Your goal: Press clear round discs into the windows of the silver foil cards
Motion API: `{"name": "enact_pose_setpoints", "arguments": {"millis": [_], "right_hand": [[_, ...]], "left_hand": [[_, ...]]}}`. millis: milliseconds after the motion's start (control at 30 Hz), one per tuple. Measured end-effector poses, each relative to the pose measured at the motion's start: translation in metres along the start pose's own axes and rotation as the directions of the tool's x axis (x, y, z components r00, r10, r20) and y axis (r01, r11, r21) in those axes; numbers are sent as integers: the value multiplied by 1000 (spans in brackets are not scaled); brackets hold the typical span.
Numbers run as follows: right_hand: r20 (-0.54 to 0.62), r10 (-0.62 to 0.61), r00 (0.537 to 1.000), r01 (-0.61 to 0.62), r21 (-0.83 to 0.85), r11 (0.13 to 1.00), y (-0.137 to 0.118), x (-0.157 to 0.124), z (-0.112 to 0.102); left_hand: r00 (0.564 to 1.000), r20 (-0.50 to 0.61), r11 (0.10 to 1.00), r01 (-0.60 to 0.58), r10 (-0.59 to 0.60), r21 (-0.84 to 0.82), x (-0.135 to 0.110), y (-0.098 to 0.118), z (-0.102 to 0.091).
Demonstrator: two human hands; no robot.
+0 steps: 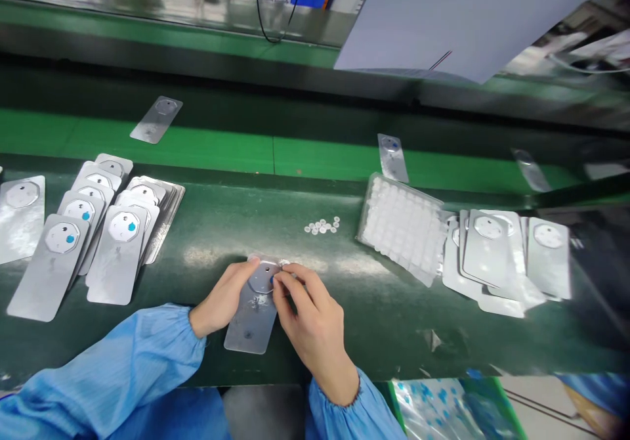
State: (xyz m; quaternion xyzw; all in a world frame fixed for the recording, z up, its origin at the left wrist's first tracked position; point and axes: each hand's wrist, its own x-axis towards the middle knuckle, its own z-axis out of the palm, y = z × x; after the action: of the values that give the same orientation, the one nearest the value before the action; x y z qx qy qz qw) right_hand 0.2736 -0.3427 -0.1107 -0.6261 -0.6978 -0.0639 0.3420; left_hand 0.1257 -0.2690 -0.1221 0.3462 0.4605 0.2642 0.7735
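A clear plastic blister card (pixel 252 318) with a round pocket near its top lies on the dark green table in front of me. My left hand (pixel 224 299) holds the card's left edge, thumb by the pocket. My right hand (pixel 308 318) rests on its right side, fingertips pinched at the pocket's rim on something small that I cannot make out. A cluster of small white round parts (pixel 322 226) lies loose just beyond the card.
Fanned stacks of cards (pixel 93 230) with blue dots lie at left. A clear tray of white parts (pixel 401 228) and a pile of empty cards (pixel 506 253) sit at right. Single cards (pixel 156 119) (pixel 392 157) ride the green conveyor belt behind.
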Motion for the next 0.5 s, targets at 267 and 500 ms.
{"name": "enact_pose_setpoints", "arguments": {"millis": [267, 500], "right_hand": [[-28, -118, 993, 119, 30, 992, 5, -4, -1], [-108, 236, 966, -190, 329, 925, 5, -12, -8]], "left_hand": [[992, -118, 997, -61, 55, -46, 4, -2, -4], [992, 107, 974, 87, -66, -207, 1, 10, 5]]}}
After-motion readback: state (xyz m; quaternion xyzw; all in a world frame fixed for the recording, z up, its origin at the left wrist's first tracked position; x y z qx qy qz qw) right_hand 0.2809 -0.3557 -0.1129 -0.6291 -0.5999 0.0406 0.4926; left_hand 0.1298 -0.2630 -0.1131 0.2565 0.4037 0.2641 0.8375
